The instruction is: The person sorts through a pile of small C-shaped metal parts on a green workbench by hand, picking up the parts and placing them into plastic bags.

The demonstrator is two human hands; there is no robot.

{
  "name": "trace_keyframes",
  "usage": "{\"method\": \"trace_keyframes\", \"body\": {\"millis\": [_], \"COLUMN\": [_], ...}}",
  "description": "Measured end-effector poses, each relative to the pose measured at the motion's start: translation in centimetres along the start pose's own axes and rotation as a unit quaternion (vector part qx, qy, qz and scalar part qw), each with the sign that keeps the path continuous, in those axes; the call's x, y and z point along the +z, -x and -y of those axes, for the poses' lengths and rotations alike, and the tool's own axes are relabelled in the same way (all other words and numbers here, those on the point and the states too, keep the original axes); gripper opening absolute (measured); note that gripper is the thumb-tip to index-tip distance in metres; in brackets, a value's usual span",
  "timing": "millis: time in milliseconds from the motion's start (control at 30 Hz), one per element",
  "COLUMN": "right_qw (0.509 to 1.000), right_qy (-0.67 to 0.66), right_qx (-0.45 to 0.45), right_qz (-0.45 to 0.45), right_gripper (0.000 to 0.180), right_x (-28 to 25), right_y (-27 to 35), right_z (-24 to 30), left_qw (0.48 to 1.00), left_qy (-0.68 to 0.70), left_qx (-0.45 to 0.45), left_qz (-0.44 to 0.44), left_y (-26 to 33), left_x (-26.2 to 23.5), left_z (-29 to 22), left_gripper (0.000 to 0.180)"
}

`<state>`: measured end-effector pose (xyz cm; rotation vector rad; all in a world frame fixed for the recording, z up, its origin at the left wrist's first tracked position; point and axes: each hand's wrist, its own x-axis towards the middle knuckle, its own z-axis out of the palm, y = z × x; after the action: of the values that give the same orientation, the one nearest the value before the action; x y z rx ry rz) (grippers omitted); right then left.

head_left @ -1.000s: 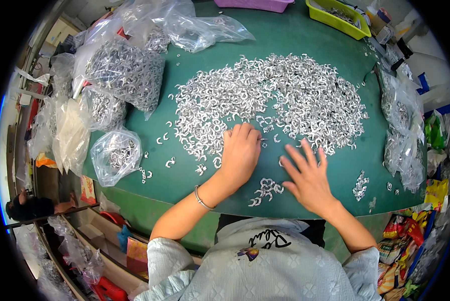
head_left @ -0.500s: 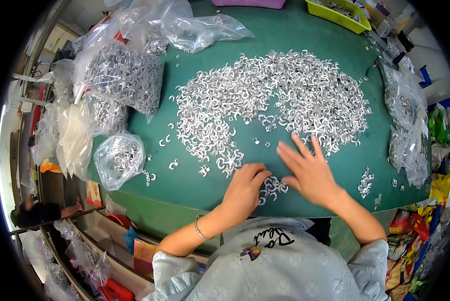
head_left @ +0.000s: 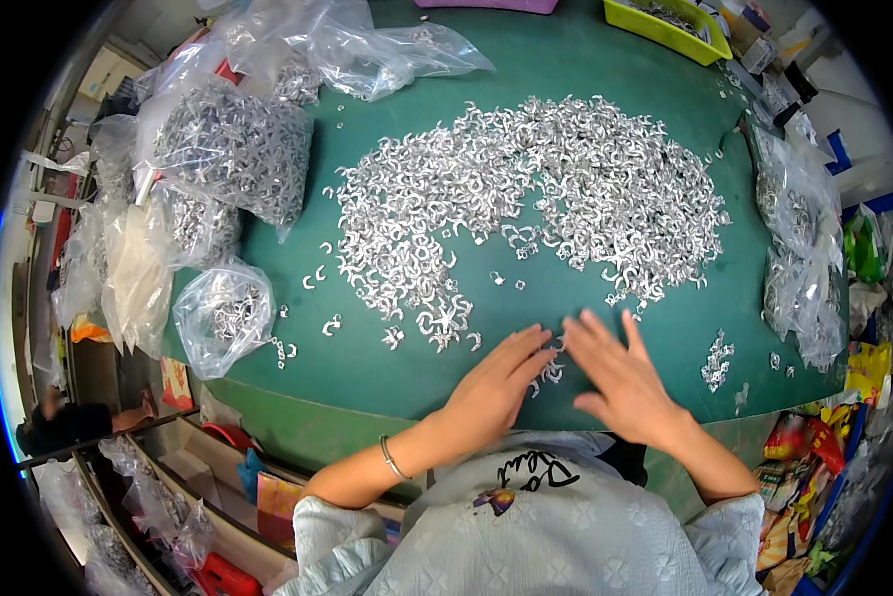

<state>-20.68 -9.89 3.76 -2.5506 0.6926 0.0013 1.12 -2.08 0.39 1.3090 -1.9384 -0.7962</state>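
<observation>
A wide, arched heap of small curved, silvery metal pieces (head_left: 615, 189) covers the middle of the green table (head_left: 585, 60). Near the front edge my left hand (head_left: 496, 382) lies low with its fingers stretched out, touching a few of the same metal pieces (head_left: 549, 376). My right hand (head_left: 620, 382) is beside it, palm down and fingers spread, on the other side of this little cluster. Part of the cluster is hidden under the hands. Neither hand grips anything that I can see. A bracelet (head_left: 392, 457) circles my left wrist.
A clear bag full of metal pieces (head_left: 233, 149) and a smaller open bag (head_left: 223, 318) sit at left. More bags (head_left: 799, 258) line the right edge. A small pile (head_left: 717, 360) lies right of my hands. A yellow-green tray (head_left: 665, 30) stands at the far right.
My left hand has gone from curled beside the small cluster to stretched out over it. My right hand has drawn nearer to me, and less of the cluster shows between them.
</observation>
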Motion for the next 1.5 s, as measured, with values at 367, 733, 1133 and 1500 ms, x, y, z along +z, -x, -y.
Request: {"method": "trace_keyframes", "body": {"millis": [367,733,1133,1500], "right_qw": [0.993,0.962,0.996,1.0], "right_qy": [0.013,0.12,0.044,-0.014], "right_qx": [0.08,0.176,0.048,0.014], "right_qz": [-0.083,-0.17,-0.058,0.023], "right_gripper": [0.066,0.065,0.062,0.066], "right_x": [0.4,0.8,0.8,0.6], "right_y": [-0.3,-0.5,0.2,0.1], "right_z": [-1.1,-1.8,0.3,1.1], "left_qw": [0.992,0.998,0.996,0.977], "left_qy": [-0.086,-0.005,-0.011,-0.11], "left_qx": [0.055,0.055,-0.029,-0.071], "left_qz": [0.068,0.003,-0.085,-0.166], "left_y": [-1.7,-1.1,-0.5,2.0], "left_x": [1.4,0.8,0.2,-2.2], "left_z": [-0.4,-0.5,0.1,0.2], "left_gripper": [0.046,0.036,0.036,0.042]}}
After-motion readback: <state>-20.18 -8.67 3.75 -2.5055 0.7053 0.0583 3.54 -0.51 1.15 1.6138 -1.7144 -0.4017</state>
